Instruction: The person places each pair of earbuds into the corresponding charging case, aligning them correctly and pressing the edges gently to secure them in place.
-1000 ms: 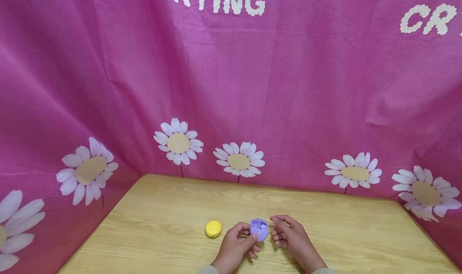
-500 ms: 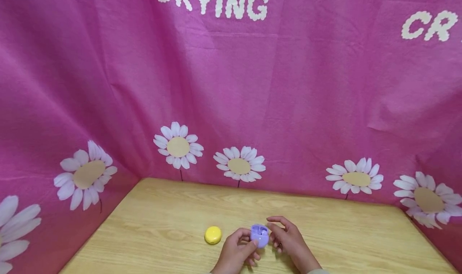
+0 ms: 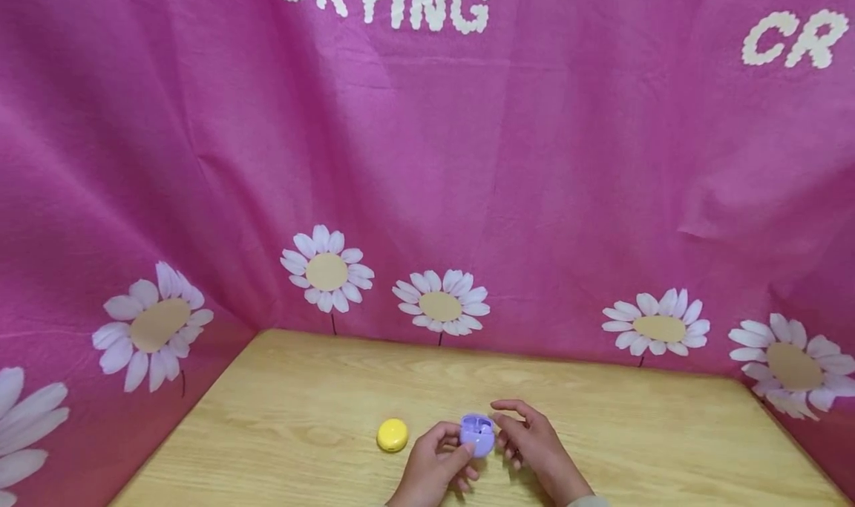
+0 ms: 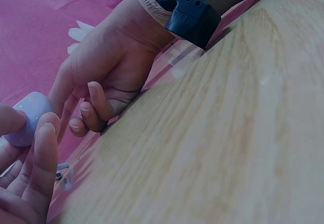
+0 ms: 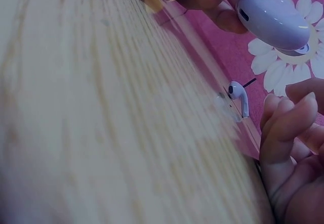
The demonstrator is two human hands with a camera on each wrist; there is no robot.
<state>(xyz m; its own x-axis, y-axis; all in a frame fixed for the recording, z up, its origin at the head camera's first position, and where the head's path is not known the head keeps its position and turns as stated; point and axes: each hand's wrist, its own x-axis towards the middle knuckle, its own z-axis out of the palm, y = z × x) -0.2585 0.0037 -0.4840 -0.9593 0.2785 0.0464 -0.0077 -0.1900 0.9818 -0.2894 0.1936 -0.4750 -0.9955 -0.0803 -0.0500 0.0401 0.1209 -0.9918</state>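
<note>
My left hand [image 3: 430,464] holds a purple earbud charging case [image 3: 477,442] above the table, thumb across its front. The case's lid is up, and its inside faces the head camera, with a pale lump at the right of the well. Just right of the case is my right hand [image 3: 537,447], index finger stretched past the case's rim and the other fingers loosely bent. Nothing shows between its fingers. In the right wrist view, a pale earbud [image 5: 239,96] lies on the table beyond the hands; the case hides it in the head view.
A round yellow case [image 3: 392,435] rests on the wooden table [image 3: 294,396] left of my left hand. A pink curtain [image 3: 534,158] printed with daisies hangs along the table's back and sides. A dark wrist camera [image 4: 190,19] sits on my right wrist.
My right hand has shifted left, closer to the case. The left hand keeps its grip on the case. The head view has tilted slightly.
</note>
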